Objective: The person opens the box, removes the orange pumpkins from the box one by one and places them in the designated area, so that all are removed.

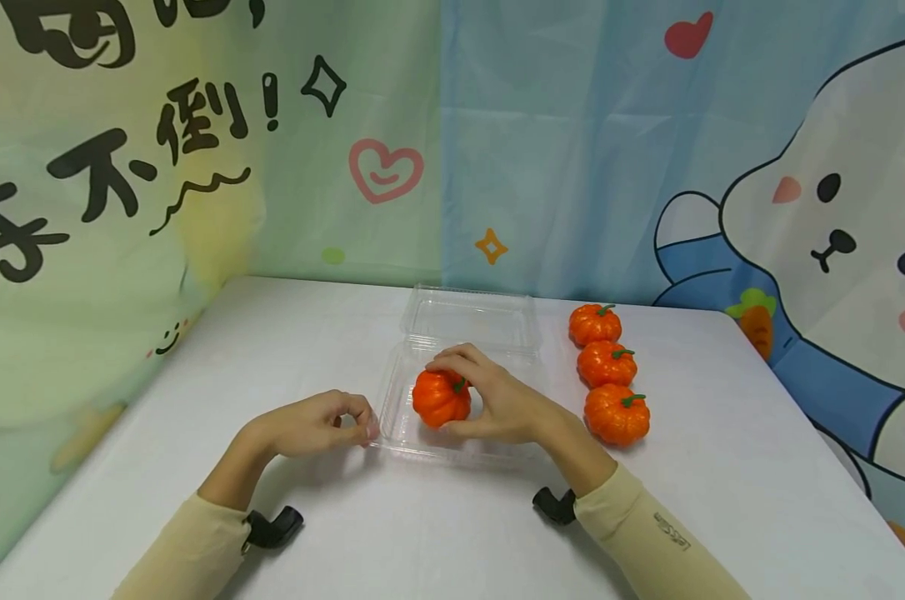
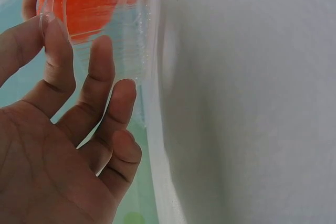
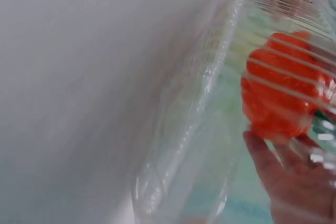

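Note:
A small orange pumpkin (image 1: 441, 398) with a green stem is in or just over the base of a clear plastic clamshell box (image 1: 407, 437). My right hand (image 1: 497, 398) holds it from the right, fingers over the top and thumb low at the front. Through the box wall in the right wrist view, the pumpkin (image 3: 281, 87) shows between the fingers. My left hand (image 1: 321, 423) pinches the box's left front rim between thumb and index finger, plain in the left wrist view, where the other fingers (image 2: 100, 69) spread loosely beside the wall. Whether the pumpkin touches the box floor I cannot tell.
Three more orange pumpkins stand in a row right of the box: a far one (image 1: 593, 325), a middle one (image 1: 606, 364) and a near one (image 1: 616, 415). The box's lid (image 1: 471, 319) lies folded back behind its base. A printed curtain (image 1: 542, 167) hangs behind the white table (image 1: 422, 533).

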`<action>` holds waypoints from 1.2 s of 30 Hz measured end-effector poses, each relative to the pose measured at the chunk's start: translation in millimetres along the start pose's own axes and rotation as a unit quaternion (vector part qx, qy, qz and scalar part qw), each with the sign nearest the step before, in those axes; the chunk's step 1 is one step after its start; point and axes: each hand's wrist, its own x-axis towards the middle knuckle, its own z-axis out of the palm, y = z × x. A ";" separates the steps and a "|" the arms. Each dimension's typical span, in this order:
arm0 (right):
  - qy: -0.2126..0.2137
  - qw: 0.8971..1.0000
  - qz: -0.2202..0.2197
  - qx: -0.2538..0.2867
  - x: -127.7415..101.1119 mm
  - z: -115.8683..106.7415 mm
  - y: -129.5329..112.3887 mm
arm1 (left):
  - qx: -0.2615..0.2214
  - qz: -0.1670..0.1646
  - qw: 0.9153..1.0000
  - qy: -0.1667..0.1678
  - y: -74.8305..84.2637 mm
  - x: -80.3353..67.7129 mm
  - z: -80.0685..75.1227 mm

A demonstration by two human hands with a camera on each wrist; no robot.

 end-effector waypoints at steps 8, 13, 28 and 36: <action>0.005 1.000 -0.006 -0.016 -10.6 -9.8 -1.3 | -0.004 -0.003 1.000 -0.003 -0.9 -1.4 0.5; 0.020 0.999 -0.023 -0.021 -14.5 -17.1 -1.0 | 0.002 -0.010 1.000 0.000 -0.3 -2.2 -1.4; 0.037 0.999 -0.014 -0.037 -38.4 -43.3 -1.9 | -0.004 -0.002 1.000 0.003 0.6 -4.7 -2.2; 0.046 0.997 0.008 -0.062 -57.8 -55.6 -3.1 | -0.002 -0.005 1.000 0.003 -1.6 -3.8 -1.5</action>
